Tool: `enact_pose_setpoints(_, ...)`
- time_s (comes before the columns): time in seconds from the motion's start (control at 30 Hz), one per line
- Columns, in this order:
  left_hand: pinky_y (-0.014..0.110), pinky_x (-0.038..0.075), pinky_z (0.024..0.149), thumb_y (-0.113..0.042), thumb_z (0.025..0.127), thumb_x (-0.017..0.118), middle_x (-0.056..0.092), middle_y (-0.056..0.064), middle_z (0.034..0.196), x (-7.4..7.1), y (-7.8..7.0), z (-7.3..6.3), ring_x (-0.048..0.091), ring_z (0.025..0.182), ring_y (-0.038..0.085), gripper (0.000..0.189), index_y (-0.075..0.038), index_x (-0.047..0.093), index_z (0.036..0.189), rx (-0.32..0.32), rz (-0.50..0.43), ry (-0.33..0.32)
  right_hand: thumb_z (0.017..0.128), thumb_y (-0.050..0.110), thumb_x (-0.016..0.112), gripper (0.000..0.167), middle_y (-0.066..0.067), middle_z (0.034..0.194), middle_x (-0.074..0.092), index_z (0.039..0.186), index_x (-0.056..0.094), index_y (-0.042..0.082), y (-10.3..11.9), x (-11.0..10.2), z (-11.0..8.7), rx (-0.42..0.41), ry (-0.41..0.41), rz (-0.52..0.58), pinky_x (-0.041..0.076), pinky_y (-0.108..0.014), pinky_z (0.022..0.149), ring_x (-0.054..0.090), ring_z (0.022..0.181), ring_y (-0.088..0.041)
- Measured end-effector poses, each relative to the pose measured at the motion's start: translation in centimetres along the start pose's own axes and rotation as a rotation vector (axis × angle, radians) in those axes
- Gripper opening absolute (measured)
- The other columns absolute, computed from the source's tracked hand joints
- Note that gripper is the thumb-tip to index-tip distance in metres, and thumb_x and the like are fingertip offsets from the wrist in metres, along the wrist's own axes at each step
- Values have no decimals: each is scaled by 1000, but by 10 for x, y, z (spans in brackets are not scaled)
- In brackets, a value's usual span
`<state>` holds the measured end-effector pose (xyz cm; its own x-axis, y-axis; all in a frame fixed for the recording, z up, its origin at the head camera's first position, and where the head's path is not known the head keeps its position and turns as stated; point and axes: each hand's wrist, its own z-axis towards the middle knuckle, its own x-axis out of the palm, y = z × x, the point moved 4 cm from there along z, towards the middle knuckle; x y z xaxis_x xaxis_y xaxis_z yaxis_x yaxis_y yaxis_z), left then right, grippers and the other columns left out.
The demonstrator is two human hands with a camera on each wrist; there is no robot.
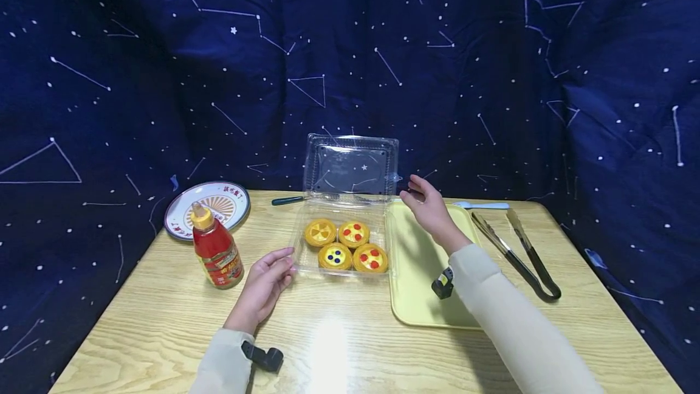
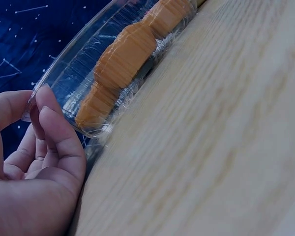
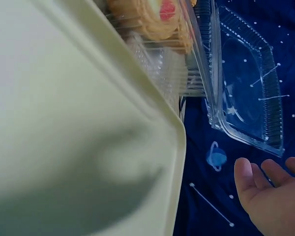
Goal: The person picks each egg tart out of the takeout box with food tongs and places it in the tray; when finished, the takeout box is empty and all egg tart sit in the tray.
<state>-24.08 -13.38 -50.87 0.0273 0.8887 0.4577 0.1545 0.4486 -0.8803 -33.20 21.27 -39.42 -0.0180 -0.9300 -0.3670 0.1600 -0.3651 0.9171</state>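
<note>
A clear plastic clamshell container (image 1: 298, 233) stands on the table with its lid (image 1: 350, 166) raised at the back. Inside sit several toy egg tarts (image 1: 336, 256), topped with red dots, blue dots or yellow wedges. At the container's front left corner, my left hand (image 1: 264, 287) pinches the rim between thumb and fingers, as the left wrist view also shows. My right hand (image 1: 432, 211) hangs over the back of the yellow tray, beside the lid's right edge. In the right wrist view its fingers (image 3: 243, 169) are loosely bent, hold nothing, and stand apart from the lid.
The yellow tray (image 1: 421, 303) lies right against the container. Black-handled tongs (image 1: 527, 266) and a light blue fork (image 1: 487, 205) lie further right. Left are a red sauce bottle (image 1: 219, 254) and a round plate (image 1: 235, 199). A dark green handle (image 1: 288, 200) pokes out behind the container.
</note>
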Motion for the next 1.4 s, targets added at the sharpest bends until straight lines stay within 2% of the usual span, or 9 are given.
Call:
enact_pose_setpoints(0.2,17,51,64,2,96,56,64,4,86,2,-1,1,62,77,11,42,12,43,135,6,11,6,101,20,58,61,-24,150,38,152,29,2,3,-22,-15,-73,19,-94,36,-55,107,38,135,-42)
enact_pose_setpoints(0.47,18,51,66,2,95,56,63,6,90,1,-4,6,63,80,13,28,10,47,121,40,19,23,101,19,58,62,-24,151,36,152,28,-1,4,-55,-42,-139,68,-188,34,-62,105,35,136,-46)
enact_pose_setpoints(0.7,19,52,66,1,96,57,62,6,91,1,-6,6,63,80,13,11,-2,53,106,41,17,22,101,25,58,65,-24,152,34,153,26,0,-8,-88,-62,-132,83,-282,36,-61,103,31,138,-45)
enact_pose_setpoints(0.83,18,51,65,2,96,56,61,4,89,0,-6,5,62,78,12,9,-7,56,99,38,20,14,101,29,58,68,-25,153,32,153,25,0,-18,-107,-71,-115,76,-326,36,-62,103,29,138,-47)
enact_pose_setpoints(1.07,17,49,61,1,99,53,57,4,88,-1,-4,3,58,71,8,12,-9,56,93,31,37,31,100,36,58,73,-29,153,28,154,23,0,-38,-135,-90,-61,43,-455,33,-67,101,26,138,-50)
enact_pose_setpoints(1.23,17,47,60,-1,98,54,55,5,88,0,-1,2,57,70,8,9,-8,55,93,8,40,30,100,43,55,79,-34,152,25,154,19,-3,-55,-155,-102,-4,36,-575,27,-71,101,23,136,-56)
enact_pose_setpoints(1.4,17,47,60,-2,97,56,54,4,84,0,1,1,55,68,8,7,-7,55,93,-3,43,15,99,41,58,81,-39,148,26,152,19,-7,-72,-172,-108,-9,27,-640,24,-73,100,24,133,-59)
